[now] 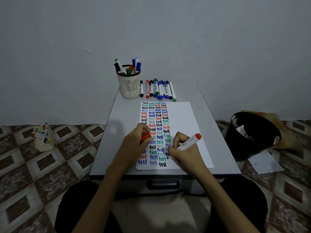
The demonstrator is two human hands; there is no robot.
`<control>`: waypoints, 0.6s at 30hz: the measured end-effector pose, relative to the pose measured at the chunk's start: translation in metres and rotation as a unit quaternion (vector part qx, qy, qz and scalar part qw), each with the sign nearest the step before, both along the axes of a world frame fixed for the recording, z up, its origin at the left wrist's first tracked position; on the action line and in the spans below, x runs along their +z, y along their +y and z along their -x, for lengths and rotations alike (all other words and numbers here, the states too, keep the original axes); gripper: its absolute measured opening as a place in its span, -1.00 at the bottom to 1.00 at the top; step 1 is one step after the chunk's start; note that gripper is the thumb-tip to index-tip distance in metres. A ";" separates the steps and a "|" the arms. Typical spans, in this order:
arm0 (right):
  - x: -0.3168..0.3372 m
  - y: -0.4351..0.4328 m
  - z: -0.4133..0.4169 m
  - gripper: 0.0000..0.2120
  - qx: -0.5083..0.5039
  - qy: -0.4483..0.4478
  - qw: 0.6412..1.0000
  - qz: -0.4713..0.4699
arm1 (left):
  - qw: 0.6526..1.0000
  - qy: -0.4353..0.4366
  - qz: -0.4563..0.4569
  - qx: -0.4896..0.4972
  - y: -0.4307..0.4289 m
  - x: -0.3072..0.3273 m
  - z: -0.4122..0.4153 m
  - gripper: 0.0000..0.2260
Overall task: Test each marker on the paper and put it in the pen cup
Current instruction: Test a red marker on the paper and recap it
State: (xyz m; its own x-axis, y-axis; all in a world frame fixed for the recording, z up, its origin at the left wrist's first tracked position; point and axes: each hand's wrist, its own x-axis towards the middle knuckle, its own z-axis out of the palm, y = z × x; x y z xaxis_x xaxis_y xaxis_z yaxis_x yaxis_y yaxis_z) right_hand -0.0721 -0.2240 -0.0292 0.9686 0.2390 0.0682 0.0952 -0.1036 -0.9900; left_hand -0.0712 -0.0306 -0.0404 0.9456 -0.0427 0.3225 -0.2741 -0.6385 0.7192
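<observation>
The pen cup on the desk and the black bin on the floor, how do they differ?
The pen cup is cream with slotted walls; the black bin looks solid and dark. The pen cup stands upright on the desk near the wall; the black bin sits on the floor to the desk's right and looks larger. The pen cup holds capped markers; the black bin holds pale scraps. Both are open-topped.

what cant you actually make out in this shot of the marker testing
Head view, the only one:
- Marker tip: the right hand covers the nib of the red marker, so contact with the paper is unclear.
- Red cap: mostly enclosed by the left hand.
- Words beneath both hands: covered.
- Barrel labels on the marker row: too small.
- Black bin contents: dark, blurred.
</observation>
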 end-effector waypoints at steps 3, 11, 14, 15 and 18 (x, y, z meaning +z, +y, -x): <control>-0.001 0.004 0.000 -0.71 0.000 -0.010 0.999 0.033 | 1.000 0.003 -0.003 0.006 0.000 0.001 0.000 -0.83; -0.003 0.004 0.000 -0.73 -0.016 -0.014 0.999 0.036 | 1.000 0.004 -0.020 0.005 0.000 0.000 0.000 -0.83; -0.003 0.004 0.000 -0.73 -0.003 -0.015 0.998 0.056 | 1.000 -0.001 -0.026 0.005 0.000 0.001 0.001 -0.83; -0.002 0.004 0.000 -0.72 0.002 -0.015 0.998 0.058 | 1.000 -0.003 -0.026 0.004 0.001 0.000 0.001 -0.82; 0.000 0.000 0.000 -0.70 -0.005 -0.010 0.999 0.033 | 1.000 -0.007 -0.028 -0.001 0.001 -0.001 0.001 -0.82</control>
State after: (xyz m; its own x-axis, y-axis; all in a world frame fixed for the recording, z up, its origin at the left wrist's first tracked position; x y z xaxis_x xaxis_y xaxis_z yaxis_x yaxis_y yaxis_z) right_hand -0.0725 -0.2241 -0.0289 0.9696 0.2338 0.0724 0.1141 -0.1700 -0.9788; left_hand -0.0718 -0.0292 -0.0417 0.9409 -0.0627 0.3327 -0.2850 -0.6771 0.6785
